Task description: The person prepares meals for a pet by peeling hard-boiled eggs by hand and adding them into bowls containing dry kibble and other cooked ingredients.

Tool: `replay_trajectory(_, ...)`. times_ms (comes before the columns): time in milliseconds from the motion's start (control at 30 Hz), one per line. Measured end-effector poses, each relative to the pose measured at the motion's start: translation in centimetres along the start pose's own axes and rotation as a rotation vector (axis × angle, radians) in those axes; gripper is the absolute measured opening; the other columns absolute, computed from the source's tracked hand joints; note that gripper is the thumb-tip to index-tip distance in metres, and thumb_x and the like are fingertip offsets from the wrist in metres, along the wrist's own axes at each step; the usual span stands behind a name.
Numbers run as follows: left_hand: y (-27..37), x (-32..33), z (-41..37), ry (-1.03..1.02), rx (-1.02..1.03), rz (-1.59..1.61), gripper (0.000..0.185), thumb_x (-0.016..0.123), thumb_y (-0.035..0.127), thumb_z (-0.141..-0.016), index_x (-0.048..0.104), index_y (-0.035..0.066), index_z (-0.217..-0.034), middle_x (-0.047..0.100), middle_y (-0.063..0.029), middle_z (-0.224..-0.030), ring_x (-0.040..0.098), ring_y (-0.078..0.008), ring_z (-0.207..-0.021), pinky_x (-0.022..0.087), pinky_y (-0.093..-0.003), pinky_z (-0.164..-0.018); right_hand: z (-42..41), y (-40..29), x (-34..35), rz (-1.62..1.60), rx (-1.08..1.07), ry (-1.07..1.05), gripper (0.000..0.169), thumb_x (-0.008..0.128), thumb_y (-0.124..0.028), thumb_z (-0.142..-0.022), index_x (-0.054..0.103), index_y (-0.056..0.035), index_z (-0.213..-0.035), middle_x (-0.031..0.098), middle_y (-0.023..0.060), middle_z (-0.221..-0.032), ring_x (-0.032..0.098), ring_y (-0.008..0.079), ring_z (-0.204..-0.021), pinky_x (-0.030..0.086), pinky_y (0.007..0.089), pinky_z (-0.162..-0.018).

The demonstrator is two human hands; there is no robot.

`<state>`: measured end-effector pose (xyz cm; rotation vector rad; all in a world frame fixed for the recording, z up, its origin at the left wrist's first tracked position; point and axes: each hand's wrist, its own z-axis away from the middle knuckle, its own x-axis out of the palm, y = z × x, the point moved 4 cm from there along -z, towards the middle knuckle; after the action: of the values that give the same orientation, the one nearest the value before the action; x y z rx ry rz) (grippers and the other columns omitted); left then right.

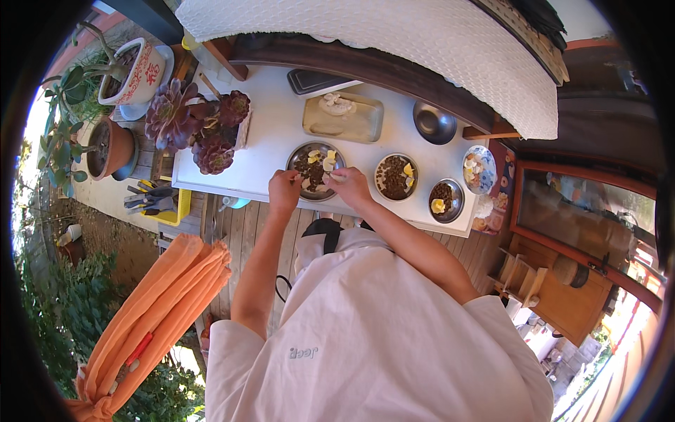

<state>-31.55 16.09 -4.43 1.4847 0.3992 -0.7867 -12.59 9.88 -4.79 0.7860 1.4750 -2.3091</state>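
Note:
A steel bowl of brown kibble stands on the white table in front of me, with yellow and white pieces of boiled egg on top. Over its right front rim, my right hand pinches a small pale food piece. My left hand is at the left front rim with its fingertips drawn together; whether anything is between them is too small to tell. To the right are a second steel bowl and a smaller one, each holding kibble and egg pieces.
A blue-and-white plate with pale pieces sits at the table's right end. Behind the bowls are a shallow tray, a dark bowl and a low wooden shelf. Potted succulents occupy the left; an orange curtain hangs nearby.

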Motion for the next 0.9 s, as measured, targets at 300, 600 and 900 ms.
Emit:
replay_trajectory(300,3.7,1.0,0.8,-0.409,-0.262,0.562,0.037,0.069,0.007,-0.079,0.060,-0.007,-0.112,0.067,-0.0117,-0.085,0.066,-0.0174,-0.067,0.049,-0.0294,-0.053,0.4,0.2,0.4,-0.711,0.240,-0.357,0.047,0.067,-0.014,-0.080,0.055,-0.0003,-0.123,0.062,0.0120,-0.105,0.062,0.0186,-0.084,0.050,0.0289,-0.077)
replay_trajectory(600,3.7,1.5,0.3,-0.521,-0.419,0.601,0.032,0.070,0.010,-0.081,0.061,-0.005,-0.106,0.067,-0.0084,-0.082,0.065,-0.0134,-0.066,0.046,-0.0231,-0.049,0.7,-1.6,-1.3,-0.452,0.004,-0.274,0.030,0.064,-0.003,-0.078,0.057,0.0003,-0.108,0.064,0.0080,-0.094,0.062,0.0128,-0.081,0.050,0.0257,-0.073)
replay_trajectory(900,7.9,4.3,-0.1,-0.604,-0.329,0.694,0.024,0.071,0.012,-0.081,0.059,-0.003,-0.095,0.064,-0.0057,-0.072,0.062,-0.0104,-0.061,0.046,-0.0219,-0.048,1.9,0.1,-6.0,-0.405,0.044,-0.066,0.029,0.069,-0.012,-0.073,0.061,0.0000,-0.098,0.066,0.0083,-0.086,0.063,0.0146,-0.075,0.051,0.0278,-0.069)
